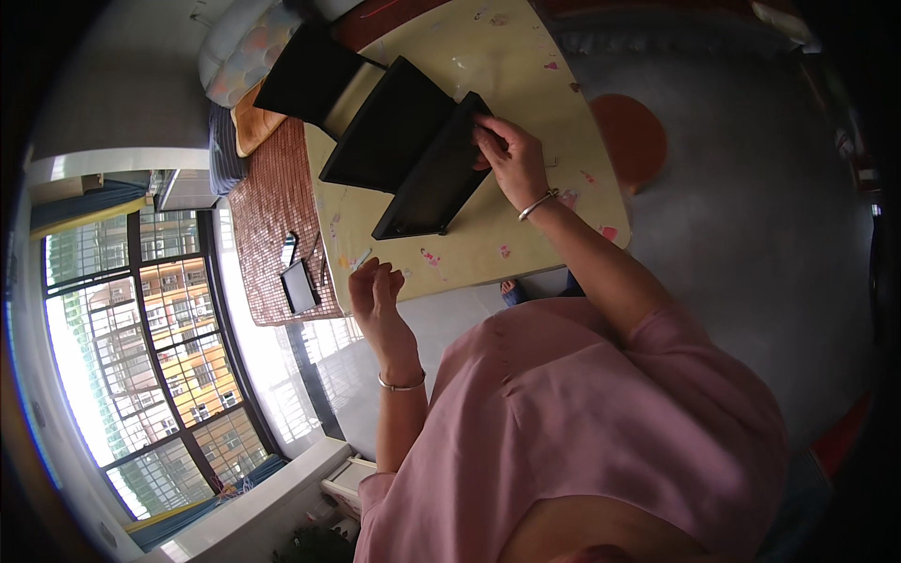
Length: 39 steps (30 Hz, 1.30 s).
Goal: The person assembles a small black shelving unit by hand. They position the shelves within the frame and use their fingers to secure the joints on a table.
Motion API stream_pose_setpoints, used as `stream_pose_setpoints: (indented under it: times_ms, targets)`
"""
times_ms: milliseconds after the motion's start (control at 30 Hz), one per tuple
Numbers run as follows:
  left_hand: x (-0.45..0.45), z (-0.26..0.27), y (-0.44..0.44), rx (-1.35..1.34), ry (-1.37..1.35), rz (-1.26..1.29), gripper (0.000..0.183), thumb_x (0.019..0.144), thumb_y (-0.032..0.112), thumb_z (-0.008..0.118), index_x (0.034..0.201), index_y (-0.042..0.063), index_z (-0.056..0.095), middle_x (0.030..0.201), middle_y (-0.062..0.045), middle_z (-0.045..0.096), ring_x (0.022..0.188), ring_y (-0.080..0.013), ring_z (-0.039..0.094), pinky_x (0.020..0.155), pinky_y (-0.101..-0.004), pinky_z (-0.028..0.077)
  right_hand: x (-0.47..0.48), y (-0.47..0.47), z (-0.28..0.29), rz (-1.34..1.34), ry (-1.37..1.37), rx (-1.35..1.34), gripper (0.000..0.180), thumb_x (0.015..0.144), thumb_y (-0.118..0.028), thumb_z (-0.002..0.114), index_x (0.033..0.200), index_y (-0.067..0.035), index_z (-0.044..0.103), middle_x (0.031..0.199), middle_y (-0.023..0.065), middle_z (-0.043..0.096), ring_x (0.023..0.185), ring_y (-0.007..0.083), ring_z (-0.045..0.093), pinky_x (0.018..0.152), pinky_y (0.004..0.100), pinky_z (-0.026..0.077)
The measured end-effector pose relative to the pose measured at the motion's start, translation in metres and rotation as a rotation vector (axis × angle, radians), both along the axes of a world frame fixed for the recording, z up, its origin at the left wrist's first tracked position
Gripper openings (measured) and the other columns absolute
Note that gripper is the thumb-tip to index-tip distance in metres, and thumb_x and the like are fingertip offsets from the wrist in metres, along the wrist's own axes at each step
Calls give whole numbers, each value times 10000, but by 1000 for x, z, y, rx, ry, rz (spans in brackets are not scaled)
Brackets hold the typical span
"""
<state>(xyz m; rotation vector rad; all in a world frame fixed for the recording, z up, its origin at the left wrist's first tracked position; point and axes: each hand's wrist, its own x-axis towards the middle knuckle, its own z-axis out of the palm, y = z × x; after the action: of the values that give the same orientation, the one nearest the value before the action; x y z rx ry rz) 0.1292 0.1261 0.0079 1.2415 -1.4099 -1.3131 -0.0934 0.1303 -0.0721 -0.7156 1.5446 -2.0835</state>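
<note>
A black rack with several tilted flat panels stands on a pale yellow table decorated with small pink stickers. My right hand, a bangle at its wrist, is at the upper right edge of the nearest panel, its fingers bent; whether they grip anything there is hidden. My left hand, also with a bangle, is raised by the table's lower left edge with its fingers curled, and no object shows in it. Close to its fingertips lies a small pale green item. A small bent metal piece lies right of my right wrist.
A round reddish-brown stool stands right of the table. On the left, a brown woven mat bears a dark-framed tablet-like object and a smaller dark item. Cushions lie at the upper left, and a barred window is beyond.
</note>
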Motion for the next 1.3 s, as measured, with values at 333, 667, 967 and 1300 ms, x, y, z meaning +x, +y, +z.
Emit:
stream_pose_setpoints:
  times_ms: [333,667,967,1300]
  targets:
    - [-5,0,4,-60,-59,-21,215,831,59,509,1035,-8,504,894,-79,533,776,-133,543,729,-248,467,-6,-12,-4,-84,33,-52,113,740,-10,635,827,7,563,659,71,621,569,107,587,542,226,467]
    - [-5,-1,7,-59,-60,-10,215,835,53,500,1039,-16,496,880,-78,531,760,-127,535,720,-241,468,-7,-17,-12,-146,18,-79,88,730,-23,641,789,8,583,635,93,619,532,136,586,528,239,460]
    - [1,-4,6,-65,-53,-1,204,835,48,511,1030,-10,500,869,-68,531,757,-120,533,711,-238,469,-7,-16,-8,-162,67,-58,86,763,-20,631,827,16,586,647,40,605,551,71,571,514,195,462]
    - [1,-6,4,-52,-57,-12,173,837,70,532,999,16,504,879,-43,518,761,-107,508,722,-254,449,-10,-16,-9,-233,226,-21,108,744,-26,644,828,5,584,659,64,617,581,101,597,543,218,472]
